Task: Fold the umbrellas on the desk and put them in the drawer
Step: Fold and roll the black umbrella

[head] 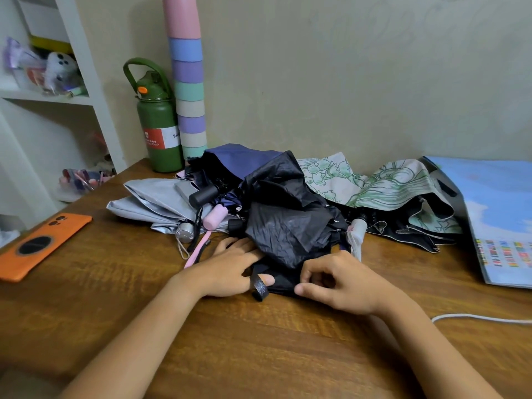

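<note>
- Left hand point(230, 269): rests flat on the near edge of the black umbrella, fingers fairly straight and spread. The closing strap point(260, 286) crosses its thumb; whether the thumb hooks it cannot be told. Judged purpose: pinning the fabric so it cannot slide.
- Right hand point(334, 280): just beside the left, fingers curled, thumb and fingertips pinching the same near edge of cloth. Judged purpose: gathering pleats before rolling.
- Black umbrella point(288, 220): collapsed but loose and crumpled, lying directly beyond both hands and under their fingertips. Not yet wrapped; strap hangs free towards the person.
- Navy umbrella point(244, 159): beyond the black one, partly under it, its black handle point(205, 194) pointing out past the left hand.
- Silver umbrella point(155, 203): beyond and outboard of the left hand, unfolded pleats flat on the desk point(259, 341).
- Pink handle point(215, 216): just beyond the left fingertips, its cord trailing towards that hand.
- Floral umbrella point(383, 185): beyond and outboard of the right hand, canopy sprawled.
- Orange phone point(40, 246): well outboard of the left hand.
- Green bottle point(159, 131) and stacked pastel cups point(188, 90): far beyond the left hand, by the wall.
- White cable point(483, 318): outboard of the right forearm.
- Drawer: not in view. Task judged early; no umbrella bundled.
</note>
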### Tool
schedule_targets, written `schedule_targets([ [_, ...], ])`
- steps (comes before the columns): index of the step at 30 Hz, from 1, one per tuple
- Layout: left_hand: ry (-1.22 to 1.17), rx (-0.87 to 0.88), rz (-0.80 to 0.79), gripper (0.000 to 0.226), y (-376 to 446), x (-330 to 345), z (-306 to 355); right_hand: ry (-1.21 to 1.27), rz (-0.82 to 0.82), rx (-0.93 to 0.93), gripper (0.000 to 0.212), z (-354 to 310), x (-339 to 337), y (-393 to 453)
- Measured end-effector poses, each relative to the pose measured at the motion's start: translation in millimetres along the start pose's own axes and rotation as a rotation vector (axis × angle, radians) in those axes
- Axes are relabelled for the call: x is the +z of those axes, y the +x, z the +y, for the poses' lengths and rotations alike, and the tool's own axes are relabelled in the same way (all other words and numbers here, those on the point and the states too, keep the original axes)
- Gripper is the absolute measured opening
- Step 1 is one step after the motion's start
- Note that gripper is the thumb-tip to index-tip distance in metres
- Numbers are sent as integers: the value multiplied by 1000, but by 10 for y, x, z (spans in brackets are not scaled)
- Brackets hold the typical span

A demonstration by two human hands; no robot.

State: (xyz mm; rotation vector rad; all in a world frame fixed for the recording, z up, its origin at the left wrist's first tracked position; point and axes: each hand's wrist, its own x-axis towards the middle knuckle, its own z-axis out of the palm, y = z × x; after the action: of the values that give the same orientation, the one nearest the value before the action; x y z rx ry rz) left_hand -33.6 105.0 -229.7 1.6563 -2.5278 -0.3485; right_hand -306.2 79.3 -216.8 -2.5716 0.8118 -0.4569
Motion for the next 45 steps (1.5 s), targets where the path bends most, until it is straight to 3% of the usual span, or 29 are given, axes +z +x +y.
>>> schedule_targets([
  [6, 81, 9, -4, 59, -3, 44, 19, -164, 350, -31, 20, -18, 46, 47],
  [10, 104, -6, -21, 67, 6, 74, 19, -336, 395, -61, 52, -69, 128, 140],
  [14, 41, 26, 6, 70, -7, 90, 6, -440, 509, 73, 74, -45, 174, 249],
  [16, -2, 25, 22, 70, -5, 112, -30, -457, 620, 135, 62, 6, 135, 284],
  [20, -194, 14, 75, 56, -5, 113, -109, -362, 842, 98, 16, 34, 78, 261],
  [24, -370, -27, 197, 70, -28, 76, -109, -128, 796, 59, 5, -77, 43, 198],
  [28, -392, -88, 355, 38, -4, 54, -58, 179, 687, 121, 13, -208, -1, 138],
  [30, -345, -91, 516, 15, 10, 56, -73, 243, 665, 93, 13, -224, -14, 111],
  [33, -376, -91, 699, 24, -6, 73, -118, 249, 606, 75, 16, -198, -18, 92],
  [36, -343, -21, 714, 31, -27, 66, -78, 275, 518, 62, 10, -215, -21, 79],
  [39, -274, 62, 705, 18, -22, 64, -40, 303, 422, 26, 17, -238, -26, 63],
  [41, -287, 47, 665, 6, -24, 62, -55, 274, 390, 6, 11, -221, -33, 68],
  [43, -303, 24, 613, 9, -41, 42, -57, 259, 359, -8, 4, -187, -29, 77],
  [45, -299, -20, 544, 3, -59, 28, -37, 254, 358, -12, 14, -145, -17, 82],
])
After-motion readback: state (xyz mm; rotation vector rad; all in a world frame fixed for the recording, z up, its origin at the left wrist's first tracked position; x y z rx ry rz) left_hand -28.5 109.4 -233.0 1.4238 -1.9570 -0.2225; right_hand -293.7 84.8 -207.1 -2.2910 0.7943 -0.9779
